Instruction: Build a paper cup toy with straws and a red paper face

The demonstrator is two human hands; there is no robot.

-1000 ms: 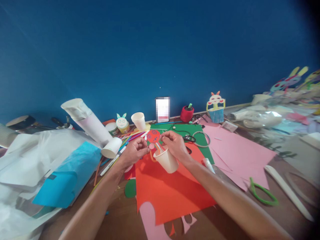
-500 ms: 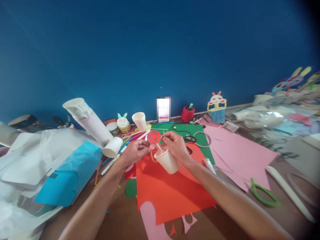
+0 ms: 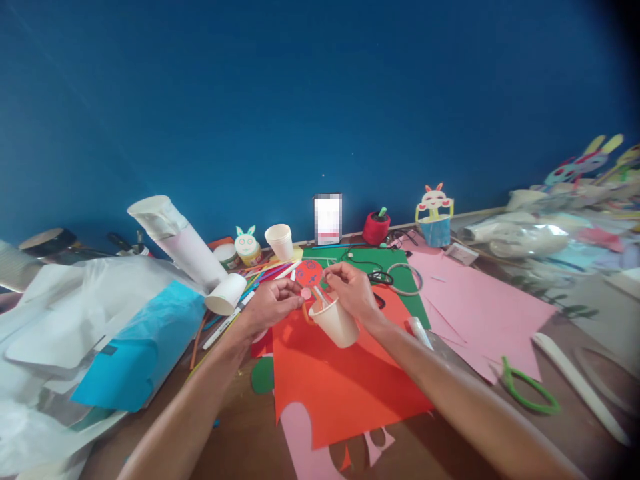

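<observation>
A white paper cup point(image 3: 336, 325) leans over the orange sheet point(image 3: 345, 387), between my two hands. Strips stand up out of its mouth, and behind them is a round orange paper face point(image 3: 309, 273) with blue drawn features. My left hand point(image 3: 275, 303) is closed in a pinch at the cup's left, with a small pink paper circle point(image 3: 305, 293) at its fingertips. Below that circle, an orange bent strip point(image 3: 305, 312) curves beside the cup's rim. My right hand point(image 3: 353, 287) pinches at the face's right edge; what lies between its fingertips is too small to make out.
Left are a blue packet point(image 3: 120, 373), a stack of wrapped cups point(image 3: 177, 240) and a cup on its side point(image 3: 226, 295). Pink sheets point(image 3: 480, 307) and a green pipe cleaner loop point(image 3: 530, 390) lie right. A blue cup with a rabbit face point(image 3: 435, 230) stands at the back.
</observation>
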